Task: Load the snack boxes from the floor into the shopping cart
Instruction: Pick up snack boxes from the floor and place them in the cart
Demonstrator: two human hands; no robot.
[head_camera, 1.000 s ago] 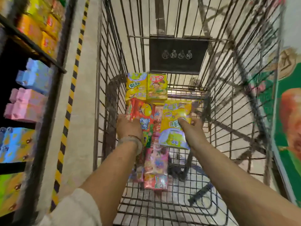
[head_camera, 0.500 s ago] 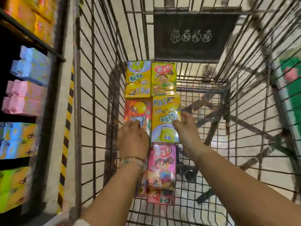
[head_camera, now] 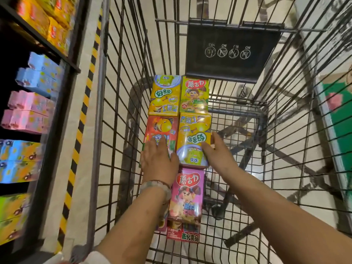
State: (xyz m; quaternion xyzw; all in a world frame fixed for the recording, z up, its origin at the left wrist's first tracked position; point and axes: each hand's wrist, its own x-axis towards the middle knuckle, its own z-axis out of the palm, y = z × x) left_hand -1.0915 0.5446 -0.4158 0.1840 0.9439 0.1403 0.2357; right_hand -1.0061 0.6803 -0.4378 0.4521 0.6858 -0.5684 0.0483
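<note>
Since a moment ago, both hands have settled the yellow snack box (head_camera: 193,138) flat in the shopping cart (head_camera: 122,92). Left hand (head_camera: 158,161) presses the red box (head_camera: 162,130), fingers straight; right hand (head_camera: 215,151) touches the yellow edge, loosely open. Light, stiff cardboard, probably; grip the long sides.

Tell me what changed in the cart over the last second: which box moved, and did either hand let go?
The near yellow box, held tilted above the pile a second ago, now lies flat beside the red box. The right hand has eased its grip and rests open against the box's right edge. The left hand has flattened onto the red box. The two far boxes and the pink box stayed put.
</note>
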